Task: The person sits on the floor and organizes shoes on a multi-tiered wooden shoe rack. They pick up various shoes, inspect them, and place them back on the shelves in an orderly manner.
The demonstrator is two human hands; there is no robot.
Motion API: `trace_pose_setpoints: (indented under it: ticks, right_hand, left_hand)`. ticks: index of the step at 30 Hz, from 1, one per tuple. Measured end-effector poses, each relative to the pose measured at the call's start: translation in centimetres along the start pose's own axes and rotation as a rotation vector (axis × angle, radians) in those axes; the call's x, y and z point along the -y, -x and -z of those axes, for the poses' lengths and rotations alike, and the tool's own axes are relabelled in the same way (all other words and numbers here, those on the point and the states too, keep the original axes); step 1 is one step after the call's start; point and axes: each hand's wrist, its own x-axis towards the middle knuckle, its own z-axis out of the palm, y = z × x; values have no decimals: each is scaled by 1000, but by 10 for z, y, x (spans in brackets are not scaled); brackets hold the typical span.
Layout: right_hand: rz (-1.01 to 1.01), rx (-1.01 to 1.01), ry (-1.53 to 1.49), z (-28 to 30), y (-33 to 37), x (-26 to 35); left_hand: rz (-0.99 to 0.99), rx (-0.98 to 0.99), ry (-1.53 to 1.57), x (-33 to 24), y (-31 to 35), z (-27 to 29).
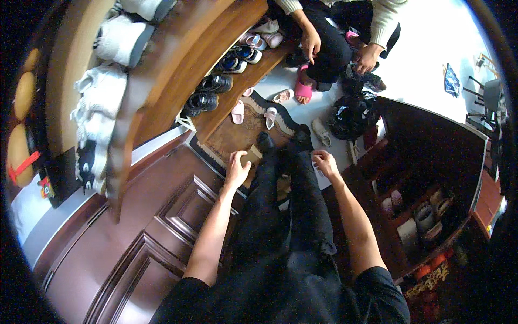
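Observation:
My left hand (236, 169) hangs over the mat beside my left leg, its fingers loosely bent and apart from the thumb. Just past its fingertips shows a tan cardboard-like piece (252, 155); whether they touch it I cannot tell. By my right leg hovers my right hand (325, 163), fingers half bent, with nothing visible in them. A patterned brown mat (233, 135) lies ahead of my dark shoes (265, 141). On and around it are a pink slipper (238, 112), a small pale shoe (271, 117) and another small shoe (283, 96). A light shoe (322, 133) lies to the right.
Opposite me another person in pink slippers (304, 93) bends over dark shoes, beside a black plastic bag (350, 119). Shelves hold white shoes (101, 97) and dark sneakers (216, 83) at left. A dark cabinet (437, 129) with footwear stands right; a brown panelled door (129, 216) is lower left.

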Motion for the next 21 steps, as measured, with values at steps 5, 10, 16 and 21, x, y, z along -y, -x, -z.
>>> trace_pose_setpoints:
  ticks: [5,10,16,21]
  right_hand:
    - [176,29,-24,-50,-76,41]
    - [277,-21,-28,-99,-163,82]
    - [386,72,95,-116,-243,89]
    - [508,142,489,-81,-292,106]
  left_hand:
    - [-31,-85,-91,47,-84,-2]
    - [-99,-204,-288,81,-183,-12]
    - [-96,-341,-505,140,-252,-48]
    - [-186,-474,-648,171,-283,-52]
